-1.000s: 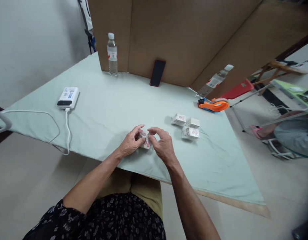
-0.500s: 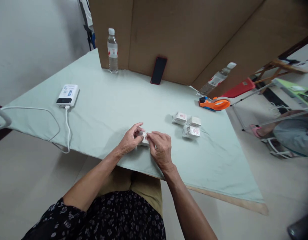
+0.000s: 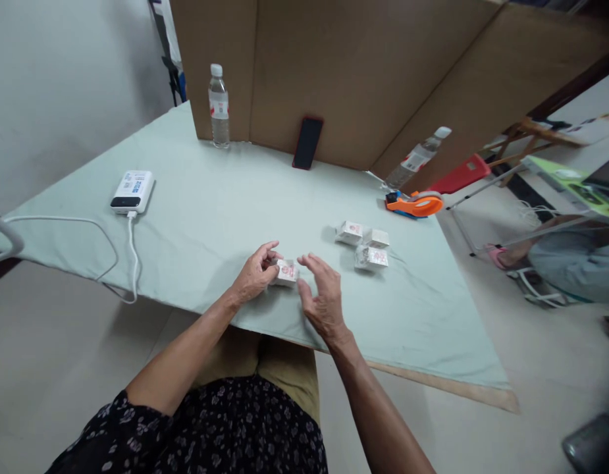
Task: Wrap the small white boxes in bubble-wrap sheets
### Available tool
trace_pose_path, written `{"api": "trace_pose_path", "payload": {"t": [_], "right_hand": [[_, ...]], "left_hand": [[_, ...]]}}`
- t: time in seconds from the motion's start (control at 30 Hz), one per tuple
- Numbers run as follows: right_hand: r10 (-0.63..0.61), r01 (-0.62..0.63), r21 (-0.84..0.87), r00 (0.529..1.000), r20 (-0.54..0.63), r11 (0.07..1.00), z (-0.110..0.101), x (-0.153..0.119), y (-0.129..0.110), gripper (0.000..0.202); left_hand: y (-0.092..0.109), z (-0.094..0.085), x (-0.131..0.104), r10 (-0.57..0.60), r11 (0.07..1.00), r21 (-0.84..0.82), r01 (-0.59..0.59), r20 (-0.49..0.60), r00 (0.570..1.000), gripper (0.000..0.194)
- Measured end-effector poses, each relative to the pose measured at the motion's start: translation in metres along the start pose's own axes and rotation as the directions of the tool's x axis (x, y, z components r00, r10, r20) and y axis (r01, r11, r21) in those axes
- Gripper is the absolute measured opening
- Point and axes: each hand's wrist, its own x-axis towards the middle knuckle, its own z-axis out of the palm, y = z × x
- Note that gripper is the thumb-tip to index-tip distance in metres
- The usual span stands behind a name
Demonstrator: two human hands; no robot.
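A small white box (image 3: 287, 272) with red print, seemingly in clear wrap, sits on the cloth near the table's front edge. My left hand (image 3: 256, 271) grips its left end, the thumb on the near side and the fingers at the back. Just right of that box, my right hand (image 3: 322, 293) is open, thumb and fingers apart, with nothing in it. Three more such boxes stand close together further right: one at the back (image 3: 349, 232), a plainer one (image 3: 376, 238) beside it, and a clear-wrapped one (image 3: 372, 258) in front.
An orange and blue tape dispenser (image 3: 415, 203) lies at the right edge. Behind are a water bottle (image 3: 219, 108), a tilted bottle (image 3: 417, 158) and a phone (image 3: 307, 143) against cardboard (image 3: 334, 72). A power bank (image 3: 133, 191) with a white cable is at left. A person sits at far right.
My right hand has let go of the small box, opened and drawn slightly to the right. My left hand stays at the box. The view has shifted a little.
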Motion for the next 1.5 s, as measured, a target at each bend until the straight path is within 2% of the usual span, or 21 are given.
{"api": "trace_pose_path", "payload": {"t": [0.07, 0.13, 0.23, 0.3, 0.4, 0.5, 0.63, 0.8, 0.9, 1.1, 1.2, 1.33, 1.4, 1.5], "right_hand": [[-0.037, 0.039, -0.021, 0.997, 0.072, 0.999, 0.006, -0.004, -0.004, 0.045], [-0.030, 0.031, -0.018, 0.997, 0.065, 0.999, 0.009, -0.007, -0.006, 0.043], [0.081, -0.078, 0.043, 0.993, -0.081, 0.996, 0.003, -0.005, -0.001, 0.037], [0.204, -0.193, 0.124, 0.975, -0.084, 0.973, 0.000, 0.005, 0.008, 0.035], [0.350, -0.367, 0.246, 0.930, 0.113, 0.897, 0.004, 0.030, 0.024, 0.047], [0.334, -0.405, 0.311, 0.907, 0.258, 0.859, 0.018, 0.054, 0.034, 0.049], [0.245, -0.308, 0.253, 0.937, 0.251, 0.917, 0.026, 0.068, 0.029, 0.029], [0.047, -0.050, 0.020, 0.991, 0.124, 0.999, 0.018, 0.044, 0.006, 0.027], [-0.054, 0.062, -0.085, 0.994, 0.091, 0.994, 0.016, 0.024, -0.004, 0.030], [-0.212, 0.242, -0.219, 0.966, 0.149, 0.945, 0.014, 0.000, -0.013, 0.051], [-0.195, 0.216, -0.168, 0.971, 0.136, 0.962, 0.009, -0.004, -0.010, 0.052], [-0.075, 0.075, -0.049, 0.997, 0.006, 0.996, 0.004, 0.000, 0.001, 0.048], [-0.075, 0.074, -0.041, 0.997, -0.009, 0.996, 0.005, 0.004, 0.004, 0.049], [-0.142, 0.145, -0.069, 0.989, 0.036, 0.987, 0.010, 0.004, 0.001, 0.049]], "left_hand": [[0.000, 0.000, 0.000, 0.005, 1.000, -0.008, -0.005, 0.001, 1.000, 0.062], [-0.002, 0.000, 0.000, 0.007, 1.000, -0.016, -0.007, 0.003, 1.000, 0.062], [-0.004, 0.000, 0.001, 0.005, 1.000, -0.010, -0.005, 0.006, 1.000, 0.064], [-0.006, 0.000, 0.001, 0.002, 1.000, -0.001, -0.002, 0.007, 1.000, 0.065], [-0.005, -0.001, 0.002, -0.002, 1.000, 0.002, 0.002, 0.010, 1.000, 0.067], [-0.003, 0.000, 0.001, -0.008, 1.000, -0.004, 0.008, 0.013, 1.000, 0.069], [0.002, -0.001, 0.000, -0.040, 0.999, -0.007, 0.040, 0.011, 0.999, 0.070], [0.004, -0.001, -0.001, -0.035, 0.998, -0.042, 0.036, 0.029, 0.999, 0.068], [0.003, -0.001, 0.000, -0.025, 0.999, -0.035, 0.026, 0.051, 0.998, 0.066], [-0.001, -0.001, 0.001, -0.008, 0.998, -0.062, 0.011, 0.049, 0.999, 0.060], [-0.002, -0.001, 0.001, 0.004, 0.999, -0.050, -0.001, 0.053, 0.999, 0.060], [-0.001, -0.002, 0.001, 0.001, 0.999, -0.050, 0.003, 0.066, 0.998, 0.060], [-0.001, -0.002, 0.001, 0.001, 0.999, -0.053, 0.002, 0.069, 0.998, 0.060], [-0.001, -0.002, 0.001, -0.010, 0.998, -0.060, 0.014, 0.065, 0.998, 0.061]]}}
